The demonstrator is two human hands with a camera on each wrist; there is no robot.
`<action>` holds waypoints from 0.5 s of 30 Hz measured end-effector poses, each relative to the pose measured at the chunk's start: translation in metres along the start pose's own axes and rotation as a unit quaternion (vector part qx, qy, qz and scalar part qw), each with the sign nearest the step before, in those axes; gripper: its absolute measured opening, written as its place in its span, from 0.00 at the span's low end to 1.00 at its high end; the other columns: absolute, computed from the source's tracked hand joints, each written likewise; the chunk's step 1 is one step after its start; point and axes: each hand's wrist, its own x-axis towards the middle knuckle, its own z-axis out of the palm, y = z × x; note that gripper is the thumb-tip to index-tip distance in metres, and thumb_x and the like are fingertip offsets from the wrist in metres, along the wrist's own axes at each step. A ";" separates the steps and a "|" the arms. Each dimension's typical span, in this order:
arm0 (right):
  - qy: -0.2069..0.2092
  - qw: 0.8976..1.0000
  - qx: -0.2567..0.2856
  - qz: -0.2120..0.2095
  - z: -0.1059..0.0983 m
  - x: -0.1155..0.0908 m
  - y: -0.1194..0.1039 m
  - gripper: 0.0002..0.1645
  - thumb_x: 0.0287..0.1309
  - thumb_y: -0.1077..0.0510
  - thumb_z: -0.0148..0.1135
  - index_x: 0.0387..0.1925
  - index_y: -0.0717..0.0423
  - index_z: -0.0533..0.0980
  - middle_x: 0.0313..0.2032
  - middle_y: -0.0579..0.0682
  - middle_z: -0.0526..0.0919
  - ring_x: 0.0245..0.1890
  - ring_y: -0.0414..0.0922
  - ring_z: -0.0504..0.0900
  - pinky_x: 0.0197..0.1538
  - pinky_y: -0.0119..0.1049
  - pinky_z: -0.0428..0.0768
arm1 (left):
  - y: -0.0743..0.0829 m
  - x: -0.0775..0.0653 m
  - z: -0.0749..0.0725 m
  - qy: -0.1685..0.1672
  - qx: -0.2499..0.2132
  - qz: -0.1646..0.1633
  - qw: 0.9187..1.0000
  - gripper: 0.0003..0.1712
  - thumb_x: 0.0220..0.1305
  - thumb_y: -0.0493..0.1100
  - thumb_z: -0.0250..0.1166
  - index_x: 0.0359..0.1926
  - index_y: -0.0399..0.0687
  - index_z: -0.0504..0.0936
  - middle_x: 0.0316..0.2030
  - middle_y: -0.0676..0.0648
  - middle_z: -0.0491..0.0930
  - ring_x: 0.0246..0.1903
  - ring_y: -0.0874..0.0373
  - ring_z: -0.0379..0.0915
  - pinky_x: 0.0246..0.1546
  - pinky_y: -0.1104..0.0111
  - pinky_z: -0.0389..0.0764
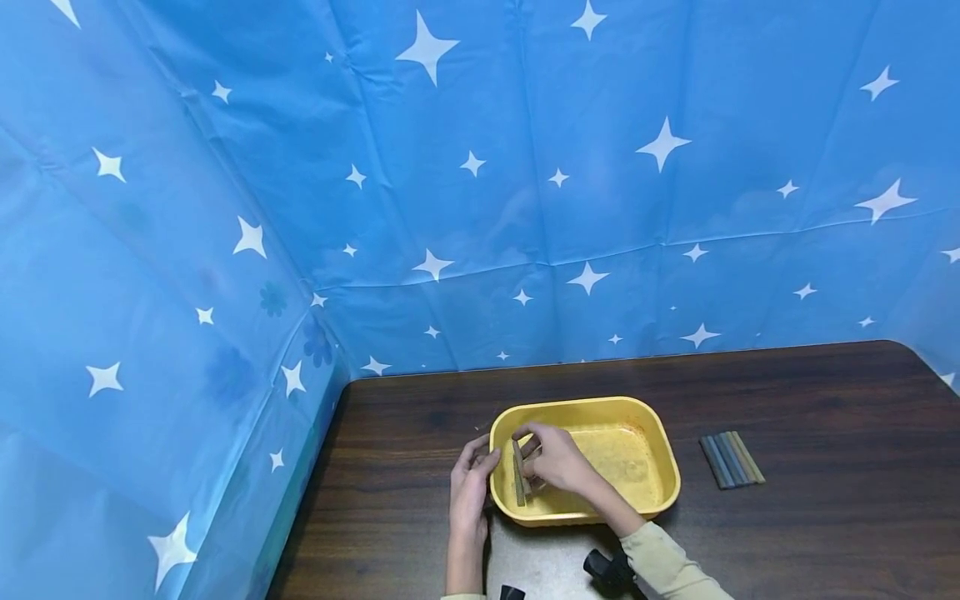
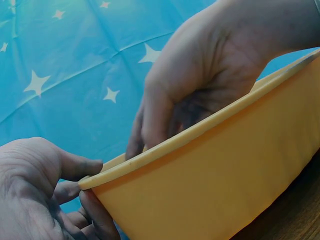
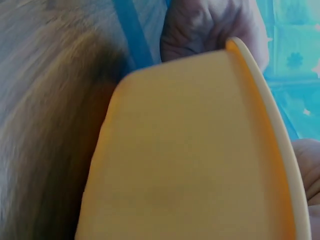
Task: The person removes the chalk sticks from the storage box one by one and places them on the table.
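A yellow plastic tub (image 1: 660, 450) stands on the table. My left hand (image 1: 470, 487) grips its left end; in the left wrist view the thumb (image 2: 82, 167) lies over the rim with fingers beneath. My right hand (image 1: 555, 457) reaches inside the tub at the left and holds a thin brownish stick (image 1: 519, 457) with its fingers. A second stick (image 1: 519, 492) lies beside it against the tub's left side. The tub wall (image 3: 175, 150) hides the right fingertips and sticks in both wrist views.
Several flat grey-blue and olive sticks (image 1: 731, 460) lie side by side on the dark wooden table (image 1: 825, 417), right of the tub. A black device (image 1: 609, 571) is at the right wrist. Blue star-patterned cloth (image 1: 487, 208) hangs behind and at the left.
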 end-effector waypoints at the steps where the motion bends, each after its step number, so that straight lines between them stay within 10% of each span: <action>1: -0.001 1.000 0.006 0.000 -0.003 -0.001 0.000 0.29 0.42 0.79 0.61 0.52 0.73 0.77 0.32 0.61 0.85 0.24 0.48 0.84 0.25 0.42 0.86 | 0.000 0.000 0.000 0.001 0.000 -0.001 1.000 0.24 0.71 0.38 0.64 0.64 0.33 0.75 0.36 0.44 0.81 0.31 0.56 0.81 0.29 0.67 0.83; 15: 0.053 0.995 0.067 0.048 -0.060 -0.013 0.003 0.30 0.53 0.76 0.63 0.60 0.73 0.74 0.41 0.63 0.83 0.30 0.52 0.86 0.36 0.48 0.88 | 0.001 -0.001 0.001 0.013 0.012 -0.006 1.000 0.25 0.71 0.39 0.64 0.65 0.32 0.74 0.36 0.45 0.80 0.30 0.55 0.80 0.29 0.66 0.83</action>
